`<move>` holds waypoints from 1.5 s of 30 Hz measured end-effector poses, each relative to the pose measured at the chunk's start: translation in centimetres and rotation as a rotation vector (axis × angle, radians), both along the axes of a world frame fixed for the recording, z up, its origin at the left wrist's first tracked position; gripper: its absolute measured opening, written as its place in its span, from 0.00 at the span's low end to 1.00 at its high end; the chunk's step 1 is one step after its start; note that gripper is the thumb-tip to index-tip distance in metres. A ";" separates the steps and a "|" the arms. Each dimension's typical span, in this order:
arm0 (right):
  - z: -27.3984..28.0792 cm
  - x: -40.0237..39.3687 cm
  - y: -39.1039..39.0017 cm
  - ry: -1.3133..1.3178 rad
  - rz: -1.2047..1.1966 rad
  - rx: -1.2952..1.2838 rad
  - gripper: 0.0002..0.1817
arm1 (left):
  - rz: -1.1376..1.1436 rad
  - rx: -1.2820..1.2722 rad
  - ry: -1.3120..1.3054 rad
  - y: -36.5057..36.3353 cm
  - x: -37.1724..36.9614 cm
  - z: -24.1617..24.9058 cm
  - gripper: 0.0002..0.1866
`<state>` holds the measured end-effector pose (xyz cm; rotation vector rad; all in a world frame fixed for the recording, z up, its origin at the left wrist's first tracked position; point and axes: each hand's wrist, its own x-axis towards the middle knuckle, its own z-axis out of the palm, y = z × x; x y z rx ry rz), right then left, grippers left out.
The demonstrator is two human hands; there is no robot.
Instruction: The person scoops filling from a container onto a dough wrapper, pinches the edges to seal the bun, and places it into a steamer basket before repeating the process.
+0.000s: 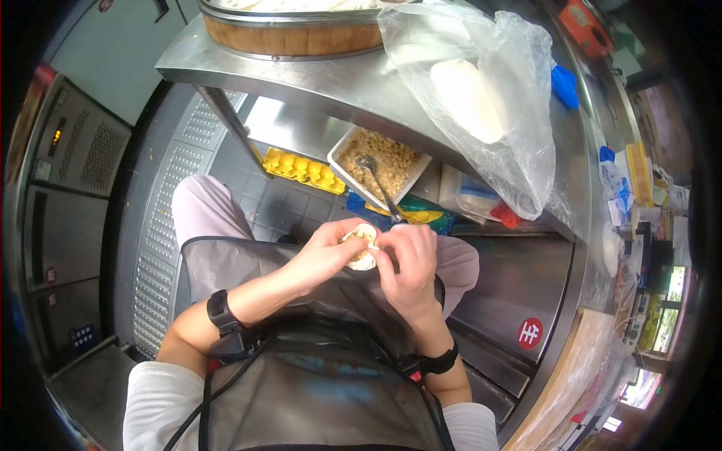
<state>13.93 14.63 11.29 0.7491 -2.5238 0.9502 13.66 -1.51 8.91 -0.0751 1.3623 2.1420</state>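
Both hands meet at mid-frame, over the person's lap and below the edge of the steel bench (353,90). The left hand (323,252) cups a small round dough wrapper (361,248) with filling visible in its hollow; its fingers are curled under and around it, evidently to keep the soft sheet dished. The right hand (406,263) has its fingers pinched narrow on the wrapper's near rim, a grip suited to folding the pale, pliable edge. Just beyond the hands a white rectangular tray (350,146) of crumbly tan filling sits tilted toward the person, with a metal spoon (376,180) left in it, within easy reach. On the bench stand a bamboo steamer (293,34) and a crinkled clear plastic bag (489,98) holding a smooth white lump, apparently dough.
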 end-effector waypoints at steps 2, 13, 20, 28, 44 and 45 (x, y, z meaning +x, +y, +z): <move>0.0 -0.1 0.2 0.002 0.028 0.021 0.10 | -0.024 -0.012 0.017 -0.1 -0.1 0.0 0.13; 1.1 -0.2 0.6 -0.042 0.116 0.050 0.09 | -0.288 -0.144 0.220 -1.2 -1.4 0.7 0.16; -0.5 0.9 -0.6 -0.149 -0.112 -0.283 0.07 | -0.010 0.055 0.193 -0.6 -0.7 -0.1 0.20; -1.3 0.4 -1.5 -0.158 -0.146 -0.364 0.06 | 0.049 0.139 0.119 0.0 -1.0 0.0 0.18; -1.7 0.5 -1.1 0.100 -0.125 -0.136 0.09 | 0.098 0.080 0.065 0.4 -1.2 -0.1 0.11; -1.5 0.5 -1.0 0.138 -0.069 -0.098 0.10 | 0.099 0.080 0.064 0.4 -1.2 0.0 0.11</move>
